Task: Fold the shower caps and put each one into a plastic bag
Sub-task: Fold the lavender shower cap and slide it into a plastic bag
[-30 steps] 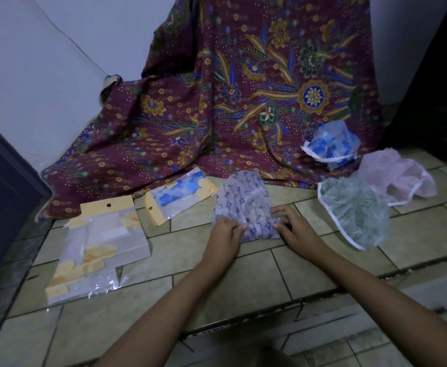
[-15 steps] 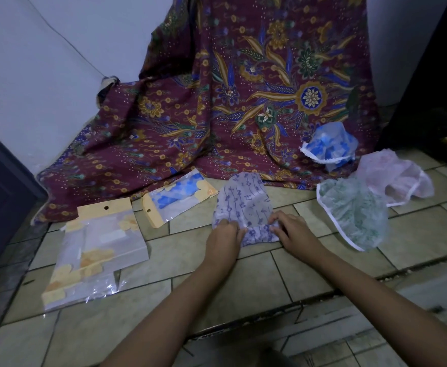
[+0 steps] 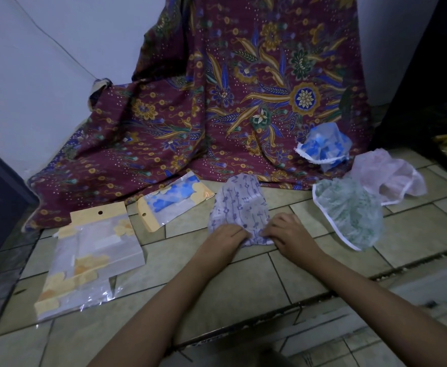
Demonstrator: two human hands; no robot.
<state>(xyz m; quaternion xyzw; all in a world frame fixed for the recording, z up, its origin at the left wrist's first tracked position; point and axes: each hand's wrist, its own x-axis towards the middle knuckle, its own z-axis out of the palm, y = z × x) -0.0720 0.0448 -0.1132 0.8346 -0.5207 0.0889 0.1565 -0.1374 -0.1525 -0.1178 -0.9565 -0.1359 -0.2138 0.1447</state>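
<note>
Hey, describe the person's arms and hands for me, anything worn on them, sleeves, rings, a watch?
Both forearms are bare as far as the frame shows, with no sleeves in view. The left hand and the right hand wear no gloves. No watch, bracelet or ring is visible, though the dim light could hide something small.

White shower cap (image 3: pixel 239 205) with purple print, green-speckled cap (image 3: pixel 349 213), pink cap (image 3: pixel 392 178), maroon floral batik cloth (image 3: pixel 217 102)
</note>
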